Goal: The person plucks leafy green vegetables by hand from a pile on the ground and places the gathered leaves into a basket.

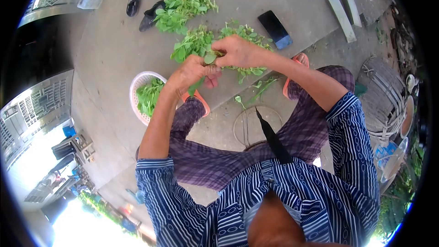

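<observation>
My left hand (pixel 191 72) and my right hand (pixel 238 52) meet in front of me, fingers closed on a small sprig of leafy greens (pixel 210 58). A leaf hangs below my left fingers. Just beyond the hands lie two piles, a bushy one of leafy greens (pixel 192 43) and a stemmy one of greens (pixel 247 32). Farther off, a larger bunch of greens (pixel 183 7) rests on the concrete. To the left of my left forearm stands a white plastic basket (pixel 133 92) with picked leaves (pixel 150 97) inside. The fingertips partly hide the stems.
A phone (pixel 274 28) lies on the floor at the right of the piles. Dark shoes (pixel 134 1) sit at the far left. Two pale blocks (pixel 342 18) lie at the far right. A woven basket (pixel 383 96) stands beside my right knee. Loose stems (pixel 263 88) lie between my feet.
</observation>
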A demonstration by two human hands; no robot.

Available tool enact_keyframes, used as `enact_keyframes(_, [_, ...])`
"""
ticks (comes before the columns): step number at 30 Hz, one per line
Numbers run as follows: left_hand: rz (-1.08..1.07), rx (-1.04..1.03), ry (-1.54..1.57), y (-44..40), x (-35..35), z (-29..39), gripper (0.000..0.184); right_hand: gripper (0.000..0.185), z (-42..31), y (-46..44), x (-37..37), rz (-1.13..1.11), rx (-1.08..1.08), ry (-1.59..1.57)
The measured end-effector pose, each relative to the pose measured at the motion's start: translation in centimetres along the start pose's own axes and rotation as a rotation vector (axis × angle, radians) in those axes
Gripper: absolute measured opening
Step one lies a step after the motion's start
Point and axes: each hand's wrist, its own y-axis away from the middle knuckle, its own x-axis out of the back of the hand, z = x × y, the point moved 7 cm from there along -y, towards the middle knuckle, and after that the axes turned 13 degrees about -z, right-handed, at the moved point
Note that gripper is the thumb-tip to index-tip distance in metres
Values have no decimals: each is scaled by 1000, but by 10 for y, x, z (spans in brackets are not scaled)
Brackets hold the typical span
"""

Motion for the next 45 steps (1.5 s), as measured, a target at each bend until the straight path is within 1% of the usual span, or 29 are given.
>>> enact_keyframes(1, [-2, 4, 4, 1, -1, 0, 23, 26, 3, -1, 0, -2, -3, -4])
enact_keyframes(3, [-109, -56, 44, 1, -7, 7, 26, 18, 11, -3, -7, -105, -47, -121])
enact_keyframes(4, [-109, -54, 46, 2, -8, 7, 26, 18, 11, -3, -8, -106, -47, -123])
enact_keyframes(6, [-150, -68, 157, 4, -11, 8, 29, 16, 29, 1, -24, -213, -288, -786])
enact_keyframes(7, [-151, -67, 156, 4, -11, 10, 29, 16, 31, 1, -23, -213, -287, -786])
enact_keyframes(9, [-113, -95, 308, 6, -7, 13, 29, 12, 40, 2, -18, -135, -248, -1060])
enact_keyframes(10, [-111, -95, 306, 5, -5, 13, 29, 12, 48, 0, -15, -136, -246, -1058])
enact_keyframes(12, [109, -180, 539, 5, 15, 8, 26, 11, 76, 1, 6, 89, -394, -529])
enact_keyframes(13, [106, -179, 533, 4, 16, 7, 26, 11, 84, 1, 4, 96, -391, -529])
enact_keyframes(15, [208, -243, 680, 7, 27, 5, 22, 13, 86, 1, 11, 193, -276, -121])
enact_keyframes(17, [194, -279, 701, 6, 30, 5, 20, 15, 82, 1, 11, 277, -158, 292])
enact_keyframes(18, [186, -317, 728, 6, 31, 7, 19, 16, 65, 1, 15, 312, -93, 501])
enact_keyframes(19, [188, -322, 726, 5, 30, 7, 19, 16, 57, 0, 18, 313, -89, 505])
enact_keyframes(21, [246, -346, 759, 5, 31, 6, 18, 20, 70, -3, -2, 56, -298, -569])
enact_keyframes(22, [246, -347, 756, 4, 31, 7, 18, 20, 64, -4, -1, 58, -295, -568])
enact_keyframes(24, [344, -373, 802, 6, 36, 4, 16, 20, 43, -2, 19, 260, -148, -249])
enact_keyframes(25, [344, -374, 803, 5, 37, 3, 16, 20, 34, -1, 23, 259, -147, -248])
enact_keyframes(27, [492, -372, 742, 7, 45, -3, 16, 19, 20, -3, 10, 65, -87, -676])
enact_keyframes(28, [491, -370, 745, 5, 46, -6, 16, 19, 17, -3, 6, 64, -90, -678])
enact_keyframes(30, [450, -427, 736, 1, 47, -4, 14, 21, 9, -3, -3, 26, -99, -420])
enact_keyframes(31, [448, -426, 733, -1, 46, -5, 14, 21, 9, -2, -7, 29, -98, -420])
enact_keyframes(33, [521, -430, 647, -2, 46, -2, 13, 24, 12, -1, -12, 62, -98, -231])
enact_keyframes(34, [519, -431, 644, -4, 43, 0, 13, 25, 14, -1, -13, 98, -99, -197])
enact_keyframes(38, [544, -461, 651, -8, 31, 7, 13, 25, 15, 1, -10, 159, -91, -189])
enact_keyframes(40, [550, -471, 629, -9, 27, 10, 13, 25, 16, 1, -9, 116, -155, -204])
enact_keyframes(45, [548, -507, 669, -10, 22, 16, 13, 24, 22, 1, -10, 120, -183, -258])
